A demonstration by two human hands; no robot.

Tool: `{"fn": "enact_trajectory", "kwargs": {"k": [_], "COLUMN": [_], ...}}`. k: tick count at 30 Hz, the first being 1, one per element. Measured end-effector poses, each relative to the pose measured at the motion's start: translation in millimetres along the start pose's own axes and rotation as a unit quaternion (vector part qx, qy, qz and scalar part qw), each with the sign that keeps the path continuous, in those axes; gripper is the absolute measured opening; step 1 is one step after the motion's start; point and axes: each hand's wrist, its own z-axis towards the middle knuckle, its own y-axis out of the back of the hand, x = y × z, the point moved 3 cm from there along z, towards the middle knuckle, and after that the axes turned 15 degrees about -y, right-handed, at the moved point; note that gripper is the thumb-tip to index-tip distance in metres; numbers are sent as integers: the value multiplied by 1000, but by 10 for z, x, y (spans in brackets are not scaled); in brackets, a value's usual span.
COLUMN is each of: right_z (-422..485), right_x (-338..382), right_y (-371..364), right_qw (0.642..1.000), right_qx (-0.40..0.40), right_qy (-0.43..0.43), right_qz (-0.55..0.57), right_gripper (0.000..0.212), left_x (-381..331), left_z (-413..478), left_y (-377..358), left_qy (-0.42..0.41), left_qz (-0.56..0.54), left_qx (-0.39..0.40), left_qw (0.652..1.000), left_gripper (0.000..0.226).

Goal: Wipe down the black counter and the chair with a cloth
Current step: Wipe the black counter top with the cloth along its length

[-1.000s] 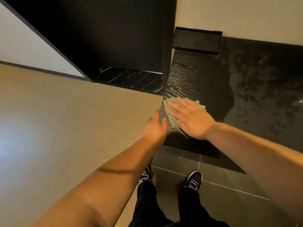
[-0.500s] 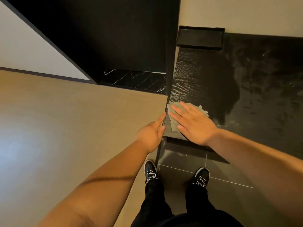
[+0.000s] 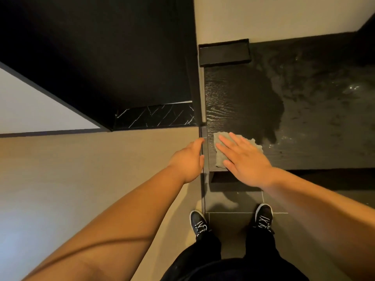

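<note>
- cloth (image 3: 219,157): small, grey-green, crumpled. lies on the near left corner of the black counter, directly under the right palm. its edges show past the fingertips and along the far side of the hand.
- handling, judged: soft, light and limp, likely to bunch or slip out if pushed from one edge only. the best hold is a spread palm over its middle, bearing down. to lift it, pinch the loose far edge.
- right hand (image 3: 247,159): flat, fingers straight and spread, pressing the cloth to the surface. nothing is curled round it.
- left hand (image 3: 187,159): just beside the pressing hand, past the counter's end. fingers extended, holding nothing, laid along the edge of the beige panel (image 3: 81,179).
- black counter (image 3: 304,118): wood-grained and glossy, with a streaked sheen out beyond the hand. judged damp or smeared, so slick under a cloth.
- black tray (image 3: 224,52): well beyond the fingertips, against the back wall.
- shoes (image 3: 199,222): below the wrists, on dark floor tile (image 3: 229,230).
- chair: not in view.
</note>
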Motion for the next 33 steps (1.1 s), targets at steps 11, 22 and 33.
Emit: {"fn": "enact_trajectory", "kwargs": {"k": [11,22,33], "right_z": [-220,-310,-302], "right_x": [655,311,-90], "right_y": [-189,-72,8], "right_qw": [998,981,979], "right_qx": [-18,-59,-38], "right_qy": [-58,-179,-197], "right_qz": [27,39,42], "right_gripper": [65,63,62], "left_x": [126,139,192], "left_z": [336,272,253], "left_y": [-3,-12,-30], "left_qy": [-40,-58,-48], "left_qz": [55,3,7], "left_qx": [187,155,155], "left_qw": [980,986,987], "left_gripper": [112,85,83]}}
